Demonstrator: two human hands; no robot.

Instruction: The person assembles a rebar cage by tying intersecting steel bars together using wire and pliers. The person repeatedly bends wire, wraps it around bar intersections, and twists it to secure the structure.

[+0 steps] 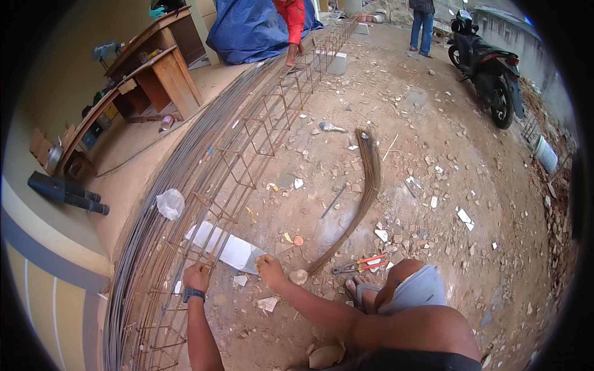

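A long rebar cage point(243, 179) of thin rods and square stirrups runs from the lower left toward the far middle. My left hand point(197, 276), with a dark watch at the wrist, is closed round a bar of its near part. A pale flat block point(216, 243) lies under the cage and sticks out to its right. At that block's right end is my right hand point(270, 272), fingers curled; what they pinch is too small to tell. A bundle of thin brown wires point(365, 191) lies to the right. End-cutting pliers point(359, 264) with red handles rest near my foot.
Long loose steel rods point(161, 185) lie along the cage's left side, with a clear plastic bag point(170, 204) on them. A co-worker in red point(292, 21) bends over the cage's far part. Another person point(422, 31) stands near a motorcycle point(486, 68). Broken tile pieces point(465, 217) litter the ground.
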